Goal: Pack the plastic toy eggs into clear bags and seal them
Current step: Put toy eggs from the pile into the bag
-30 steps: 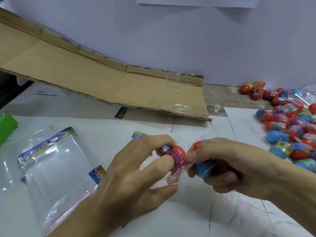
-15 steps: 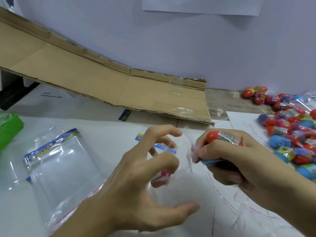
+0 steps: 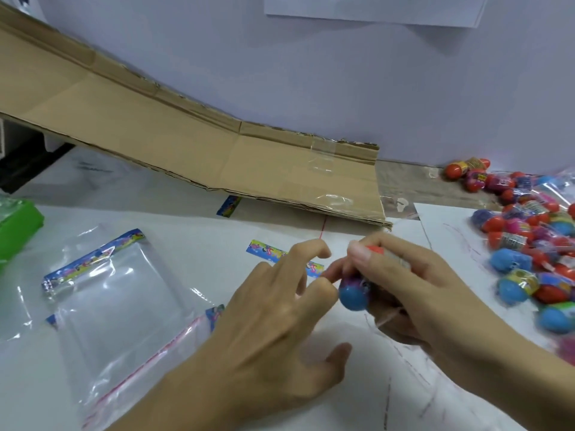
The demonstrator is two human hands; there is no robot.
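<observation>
White counter (image 3: 193, 231), flattened cardboard (image 3: 174, 132) leaning at back wall. Loose egg pile (image 3: 535, 244) far right. Empty clear bags (image 3: 115, 300) lying left. Right hand (image 3: 413, 290) grips two eggs, blue egg (image 3: 353, 295) sticking out front. Left hand (image 3: 267, 331) just beside it, fingers loosely spread, holding nothing visible.

I see a flattened cardboard sheet (image 3: 186, 144) leaning against the pale wall (image 3: 311, 88), clear tape (image 3: 322, 163) across its right end. Left of the cardboard, at the frame edge, sits a green object (image 3: 15, 231). Above the cardboard, a white paper (image 3: 373, 7) hangs on the wall.
</observation>
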